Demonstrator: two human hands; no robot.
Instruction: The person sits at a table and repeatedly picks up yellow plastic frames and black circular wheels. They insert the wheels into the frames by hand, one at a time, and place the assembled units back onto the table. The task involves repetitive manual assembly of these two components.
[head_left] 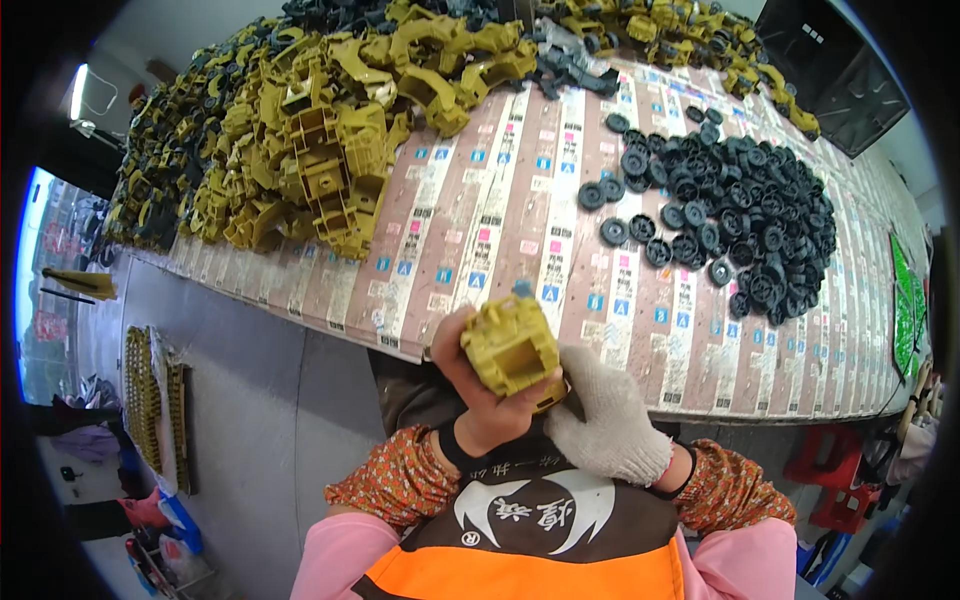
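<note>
A yellow plastic toy vehicle body is held up before my chest, just off the table's near edge, with a square opening facing up. My bare left hand wraps round its left side and underside. On its lower right, my right hand, in a pale knitted glove, closes against the body; its fingertips are partly hidden behind the part. A small bluish bit shows at the far end of the body.
A large heap of yellow vehicle bodies covers the table's left side. Loose black toy wheels are piled at right. More yellow parts lie at the back, near a dark box. Red stools stand below at right.
</note>
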